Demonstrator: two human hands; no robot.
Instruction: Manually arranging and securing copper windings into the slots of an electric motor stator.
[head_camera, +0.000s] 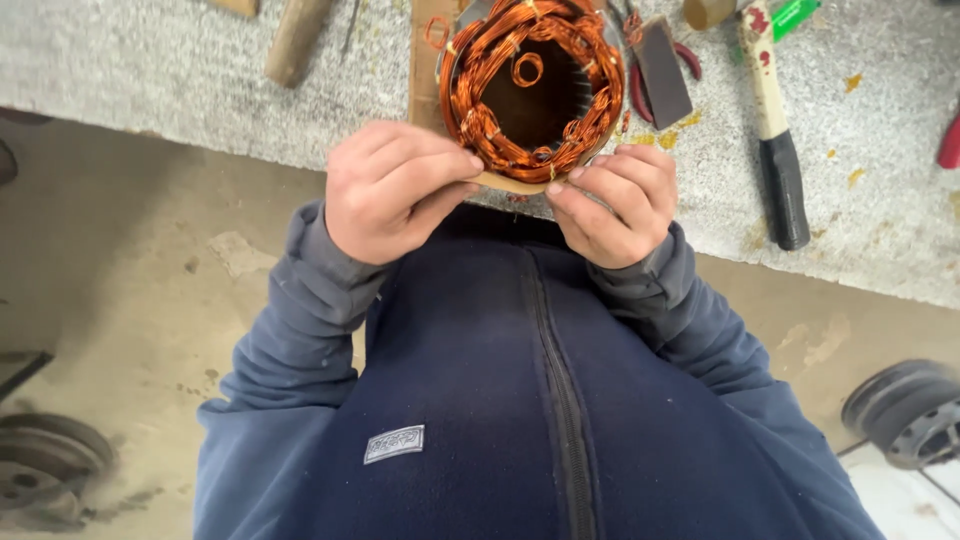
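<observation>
Speckled grey stone forms the workbench (150, 70) before us, rough in grain and dotted with yellow and red flecks, its front edge running slantwise from the upper left down to the right. Beyond that edge lies a dusty concrete floor (130, 300), with dark metal wheels at the lower left (45, 465) and lower right (905, 410). Right at the bench edge sits a round motor stator (533, 85), its ring packed with glossy copper wire (480, 125) in bundled coils around a dark, toothed bore, with a small loose loop of wire showing inside. Our left hand (395, 190) is curled at the stator's near left rim, fingers folded in tight with the thumb pressed over them at the windings; whether a strand is pinched there we cannot tell. Our right hand (615, 205) is bent likewise at the near right rim, fingertips touching the winding's lower edge beside a tan strip of insulating paper (510, 183). The two hands are close, with only a narrow gap between them and our dark blue zipped fleece (480, 380), which bears a small grey rectangular patch at the lower left. Around the stator, a hammer with a pale, red-spattered shaft and black grip (775, 140) lies to the right, a dark rectangular block (663, 70) just beside the coil, and a wooden handle (295, 40) to the left.
</observation>
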